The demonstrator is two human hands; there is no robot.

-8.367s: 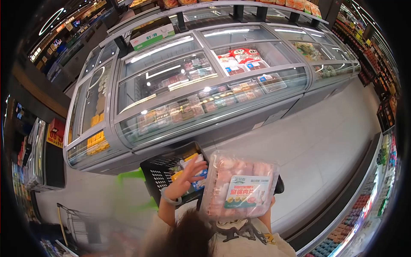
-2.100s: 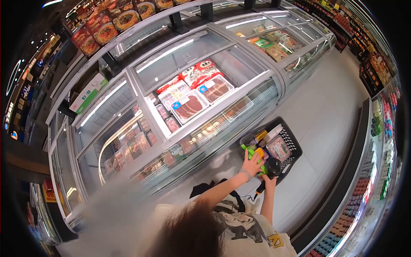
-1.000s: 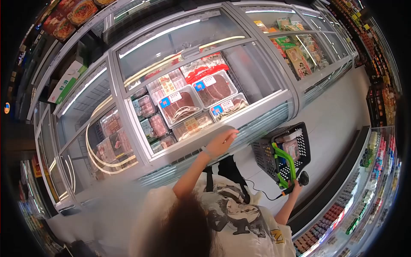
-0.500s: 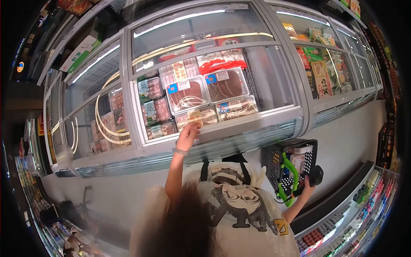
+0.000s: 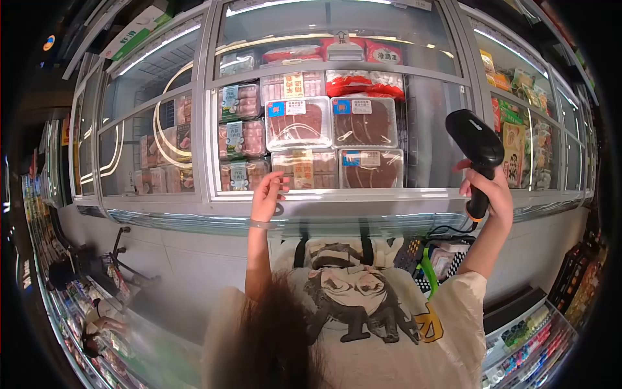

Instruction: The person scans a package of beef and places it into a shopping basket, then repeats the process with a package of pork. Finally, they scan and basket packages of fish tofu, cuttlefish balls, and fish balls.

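Upper left of frame: green-and-white box (image 5: 137, 31) is showing 虾滑. Top centre: freezer lid handle (image 5: 345, 52) is carrying 推 under an up arrow; red bag (image 5: 383, 53) just right is reading 海霸王. Centre: yellow label (image 5: 293, 85) is showing 精选, rest uncertain. Blue-cornered tray labels (image 5: 286, 108) are apparently bearing 鲜; their fine print is blurring. Right: black scanner's (image 5: 475, 139) white marking is proving too small to read.

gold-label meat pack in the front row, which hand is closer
Left. The left hand is by the near left corner of the gold-label pack; the right hand, holding a black scanner, is well off to its right.
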